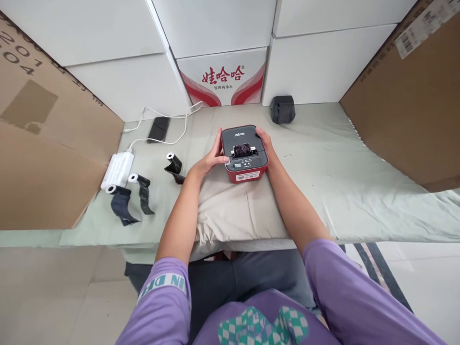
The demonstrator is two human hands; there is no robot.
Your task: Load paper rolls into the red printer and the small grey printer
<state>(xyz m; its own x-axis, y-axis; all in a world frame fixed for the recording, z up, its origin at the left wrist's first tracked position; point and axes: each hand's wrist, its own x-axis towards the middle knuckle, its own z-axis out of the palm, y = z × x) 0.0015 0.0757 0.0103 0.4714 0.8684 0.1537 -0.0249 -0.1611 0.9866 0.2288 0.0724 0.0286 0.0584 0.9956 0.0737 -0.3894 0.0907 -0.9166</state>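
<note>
A compact printer [240, 135] with a dark grey top and a red body sits on the cloth-covered table in front of me. A dark, crumpled strip [243, 150] sticks out of the slot in its top. My left hand [214, 155] grips the printer's left side, its thumb lying on the top near the front left corner. Around the right rear side curls my right hand [265, 140], with its fingers on the edge of the top. To the left of my left hand stands a small roll of black paper [174, 165], its end unrolled.
Two more dark paper rolls [120, 196] lie at the left by a white power strip [118, 170]. A black phone [158, 129] and white cable [176, 142] lie behind. A black device [282, 109] stands at the back. Cardboard boxes [406, 110] flank the table; white boxes [223, 79] line the rear.
</note>
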